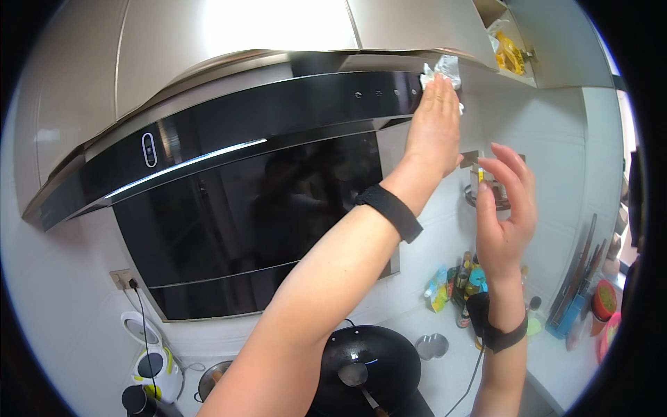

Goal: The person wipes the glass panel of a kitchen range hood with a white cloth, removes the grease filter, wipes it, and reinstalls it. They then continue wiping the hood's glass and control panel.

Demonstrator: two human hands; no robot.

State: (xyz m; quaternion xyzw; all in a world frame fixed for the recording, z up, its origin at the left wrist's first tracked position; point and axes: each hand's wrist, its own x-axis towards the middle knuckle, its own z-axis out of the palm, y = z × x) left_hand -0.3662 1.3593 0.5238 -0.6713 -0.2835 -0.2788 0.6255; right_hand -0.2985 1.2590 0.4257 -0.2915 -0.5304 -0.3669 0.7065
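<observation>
My left hand (436, 122) reaches up to the right end of the black range hood (292, 104). Its fingers lie flat over a crumpled white wipe (447, 68), pressing it against the glossy front panel beside the touch icons. Part of the wipe is covered by the fingers. Lower and to the right, my right hand (508, 213) is raised in the air with thumb and fingers curved apart, holding nothing. Behind it is a small wall rack (471, 198), partly hidden. Both wrists wear black straps.
Below are a black wok (385, 344) with a ladle (354, 374), a pot (211, 383) and a white rice cooker (161, 367). Bottles (462, 273) and a blue knife holder (565, 315) stand on the right counter. An open cabinet door (563, 41) juts out at upper right.
</observation>
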